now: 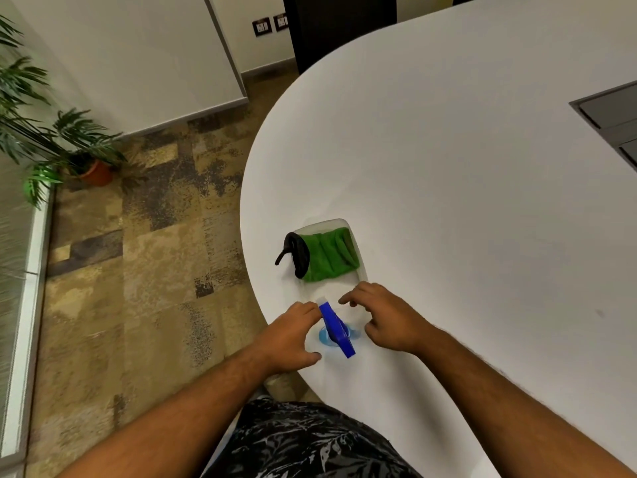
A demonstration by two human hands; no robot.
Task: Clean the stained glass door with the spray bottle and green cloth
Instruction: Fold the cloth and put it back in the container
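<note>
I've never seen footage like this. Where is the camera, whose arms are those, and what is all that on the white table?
There is no machine here: a person wears a wide-angle camera on the head, so the single picture looks forward and down along their own bare arms. The left hand and right hand are on either side of a clear plastic spray bottle with a blue trigger head, seen from above. The left fingers touch the nozzle; neither hand clearly grips it yet. The bottle stands near the edge of a rounded white table. Just beyond it, in a shallow clear tray, lies a folded green cloth with a black looped item at its left end. A potted plant stands on the patterned floor.
</note>
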